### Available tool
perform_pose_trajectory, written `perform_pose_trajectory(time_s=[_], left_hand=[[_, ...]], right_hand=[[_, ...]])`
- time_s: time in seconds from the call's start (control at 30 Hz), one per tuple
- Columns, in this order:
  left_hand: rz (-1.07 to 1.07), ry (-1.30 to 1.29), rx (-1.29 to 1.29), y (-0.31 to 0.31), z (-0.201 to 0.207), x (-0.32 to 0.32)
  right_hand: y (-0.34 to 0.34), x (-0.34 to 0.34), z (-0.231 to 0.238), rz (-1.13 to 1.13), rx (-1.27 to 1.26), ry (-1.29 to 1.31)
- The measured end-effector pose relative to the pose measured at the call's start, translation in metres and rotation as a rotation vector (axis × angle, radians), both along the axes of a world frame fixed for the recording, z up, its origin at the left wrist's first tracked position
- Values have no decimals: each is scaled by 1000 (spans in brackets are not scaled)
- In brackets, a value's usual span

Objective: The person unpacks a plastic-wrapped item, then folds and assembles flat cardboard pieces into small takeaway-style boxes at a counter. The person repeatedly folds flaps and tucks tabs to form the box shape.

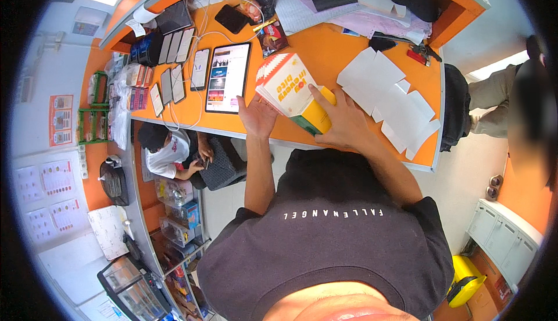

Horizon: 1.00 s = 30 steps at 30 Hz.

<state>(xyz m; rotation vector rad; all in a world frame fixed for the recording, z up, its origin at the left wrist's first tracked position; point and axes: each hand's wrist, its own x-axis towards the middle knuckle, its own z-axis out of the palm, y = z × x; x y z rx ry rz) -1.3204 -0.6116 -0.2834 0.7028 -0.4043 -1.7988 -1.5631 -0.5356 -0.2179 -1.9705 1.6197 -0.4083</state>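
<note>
A carton [290, 88] with a white face, a red-patterned end and a yellow and green end is tilted above the front of the orange table. My right hand [344, 117] grips its yellow and green end, with spread fingers over the face. Beside the carton's lower left edge, my left hand [257, 116] has its palm turned up and its thumb stretched apart. Its other fingers reach to the carton and are partly hidden by it. Just left of the carton lies a lit tablet [228, 77] in a dark frame.
Several phones [199, 68] with white cables lie left of the tablet. Cut white paper sheets [386, 91] cover the table's right side, and a red snack packet [272, 37] lies behind the carton. A person [168, 152] sits beyond the table's front edge at left; another stands far right.
</note>
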Motion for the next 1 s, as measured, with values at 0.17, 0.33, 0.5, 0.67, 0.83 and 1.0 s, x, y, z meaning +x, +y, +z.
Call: perform_pose_trajectory(time_s=[0.17,0.33,0.5,0.67,0.83,1.0], left_hand=[[22,-261,-128,-13,-21,-32],[-164,-214,-341,-18,-49,-27],[-134,-348,-122,-10,-11,-42],[-304,-502,-592,6,16,-42],[-318,-415,-369,10,0,-41],[-238,-312,-153,16,-12,-35]], right_hand=[[-5,11,0,32,80,176],[-2,19,1,42,142,237],[2,20,-7,17,85,256],[2,18,-8,24,99,211],[5,22,-8,-14,120,201],[7,24,-12,-31,106,213]])
